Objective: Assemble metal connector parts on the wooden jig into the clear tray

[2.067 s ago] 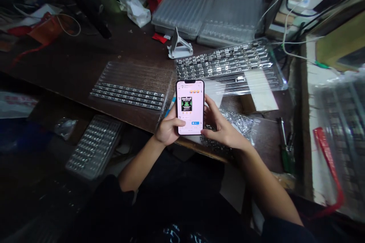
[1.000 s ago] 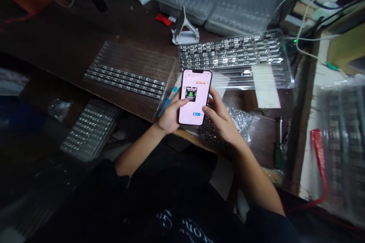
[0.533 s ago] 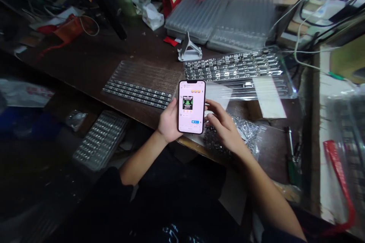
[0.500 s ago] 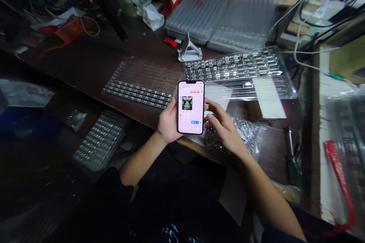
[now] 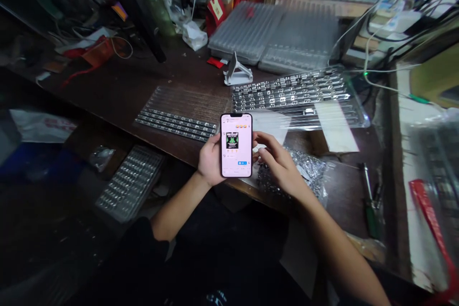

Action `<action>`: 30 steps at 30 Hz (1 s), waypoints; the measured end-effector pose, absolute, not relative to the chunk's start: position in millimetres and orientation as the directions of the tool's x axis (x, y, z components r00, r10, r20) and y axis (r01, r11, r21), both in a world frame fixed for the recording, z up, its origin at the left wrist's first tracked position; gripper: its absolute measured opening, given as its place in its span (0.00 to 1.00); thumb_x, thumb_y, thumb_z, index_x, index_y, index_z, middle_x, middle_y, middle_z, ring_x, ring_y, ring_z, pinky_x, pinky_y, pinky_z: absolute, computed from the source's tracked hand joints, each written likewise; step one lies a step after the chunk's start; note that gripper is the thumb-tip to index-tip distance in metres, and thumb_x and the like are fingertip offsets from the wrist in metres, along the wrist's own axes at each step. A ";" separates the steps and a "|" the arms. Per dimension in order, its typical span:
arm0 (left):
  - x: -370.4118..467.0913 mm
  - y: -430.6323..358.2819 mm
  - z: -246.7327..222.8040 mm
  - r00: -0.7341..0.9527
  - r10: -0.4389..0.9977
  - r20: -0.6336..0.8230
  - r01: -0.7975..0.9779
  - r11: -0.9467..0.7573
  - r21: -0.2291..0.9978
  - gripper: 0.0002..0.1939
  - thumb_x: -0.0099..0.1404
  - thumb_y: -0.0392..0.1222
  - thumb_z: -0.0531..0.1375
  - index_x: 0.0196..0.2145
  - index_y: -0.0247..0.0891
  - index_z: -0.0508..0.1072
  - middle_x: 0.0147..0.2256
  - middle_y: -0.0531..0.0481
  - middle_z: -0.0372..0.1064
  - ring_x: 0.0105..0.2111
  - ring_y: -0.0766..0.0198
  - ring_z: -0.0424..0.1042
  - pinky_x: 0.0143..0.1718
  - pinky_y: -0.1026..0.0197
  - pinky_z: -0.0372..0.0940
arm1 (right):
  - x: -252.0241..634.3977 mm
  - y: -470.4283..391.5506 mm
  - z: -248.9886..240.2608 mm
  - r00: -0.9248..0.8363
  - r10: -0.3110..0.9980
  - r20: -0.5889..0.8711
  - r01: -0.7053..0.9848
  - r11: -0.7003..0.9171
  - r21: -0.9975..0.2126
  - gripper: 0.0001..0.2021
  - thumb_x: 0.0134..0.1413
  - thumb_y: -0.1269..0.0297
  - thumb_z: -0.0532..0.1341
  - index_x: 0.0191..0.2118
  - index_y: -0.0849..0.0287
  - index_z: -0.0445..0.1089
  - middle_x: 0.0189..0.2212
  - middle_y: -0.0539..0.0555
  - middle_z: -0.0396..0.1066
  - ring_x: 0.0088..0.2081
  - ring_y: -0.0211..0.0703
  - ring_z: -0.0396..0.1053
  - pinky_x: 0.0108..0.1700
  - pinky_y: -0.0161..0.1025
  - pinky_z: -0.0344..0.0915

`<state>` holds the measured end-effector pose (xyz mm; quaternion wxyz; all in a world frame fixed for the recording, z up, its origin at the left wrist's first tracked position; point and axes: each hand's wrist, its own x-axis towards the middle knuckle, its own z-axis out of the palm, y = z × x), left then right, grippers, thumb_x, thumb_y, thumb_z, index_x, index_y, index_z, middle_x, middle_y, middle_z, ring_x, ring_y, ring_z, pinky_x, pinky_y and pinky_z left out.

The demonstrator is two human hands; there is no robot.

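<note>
A smartphone (image 5: 236,148) stands tilted toward me, its lit screen showing a chat with a green picture. My left hand (image 5: 210,161) grips it along the left edge, with the fingers behind it hidden. At the right edge my right hand (image 5: 278,163) has curled fingers touching the phone's side, its thumb off the screen. Under my right hand lies a clear bag of small shiny metal parts (image 5: 308,172). Beyond the phone, a clear ribbed tray (image 5: 190,100) holds rows of metal parts on the left, and a fuller tray (image 5: 287,93) sits to the right.
A white phone stand (image 5: 238,74) is behind the phone. Stacked clear trays (image 5: 247,28) fill the back. A green-handled screwdriver (image 5: 369,205) lies at right, near a white card strip (image 5: 335,126). Below the table's left edge sits another filled tray (image 5: 131,181). Cables (image 5: 380,86) run along the right.
The view has tilted up slightly, so the scene sits lower and a fan shows at the back. Both hands keep their places on the phone, and the screen content looks the same.
</note>
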<state>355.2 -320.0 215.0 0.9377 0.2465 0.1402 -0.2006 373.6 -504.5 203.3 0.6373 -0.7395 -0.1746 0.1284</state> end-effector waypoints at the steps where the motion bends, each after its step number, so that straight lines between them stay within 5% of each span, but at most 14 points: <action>1: 355.0 -319.8 214.7 0.879 -0.311 -0.362 0.449 0.797 0.405 0.31 0.68 0.53 0.51 0.62 0.33 0.68 0.57 0.36 0.72 0.61 0.40 0.68 0.60 0.36 0.62 | 373.7 -504.5 203.7 0.904 0.426 0.031 0.090 -0.119 -0.989 0.21 0.67 0.48 0.55 0.59 0.52 0.64 0.56 0.58 0.71 0.43 0.48 0.74 0.44 0.47 0.73; 6: 355.3 -321.5 212.8 0.882 -0.307 -0.358 0.447 0.787 0.425 0.31 0.69 0.54 0.50 0.63 0.35 0.68 0.58 0.38 0.71 0.61 0.40 0.67 0.61 0.37 0.62 | 372.2 -504.3 202.1 0.887 0.460 0.047 0.123 -0.137 -0.983 0.24 0.65 0.51 0.58 0.62 0.52 0.60 0.56 0.58 0.70 0.40 0.46 0.73 0.45 0.48 0.71; 13: 354.2 -336.2 211.2 0.913 -0.270 -0.305 0.391 0.792 0.469 0.30 0.69 0.53 0.49 0.61 0.34 0.69 0.58 0.38 0.71 0.62 0.40 0.66 0.61 0.37 0.62 | 366.4 -494.4 194.5 0.876 0.482 -0.001 0.077 -0.143 -0.987 0.49 0.56 0.54 0.67 0.74 0.51 0.35 0.61 0.63 0.62 0.43 0.49 0.72 0.47 0.51 0.73; 21: 357.7 -337.1 212.7 0.904 -0.231 -0.360 0.389 0.795 0.465 0.30 0.66 0.50 0.50 0.61 0.34 0.68 0.58 0.39 0.71 0.62 0.40 0.66 0.60 0.36 0.62 | 367.3 -499.4 199.9 0.872 0.488 -0.043 0.044 -0.166 -0.985 0.45 0.59 0.56 0.62 0.74 0.52 0.35 0.61 0.62 0.61 0.40 0.48 0.71 0.46 0.51 0.73; 30: 354.7 -345.1 207.2 0.914 -0.221 -0.340 0.373 0.787 0.491 0.30 0.65 0.52 0.52 0.60 0.36 0.69 0.58 0.40 0.72 0.63 0.40 0.65 0.62 0.37 0.61 | 366.5 -493.9 187.8 0.882 0.471 -0.008 0.081 -0.169 -0.982 0.55 0.55 0.50 0.67 0.75 0.52 0.27 0.71 0.64 0.49 0.62 0.60 0.63 0.61 0.56 0.66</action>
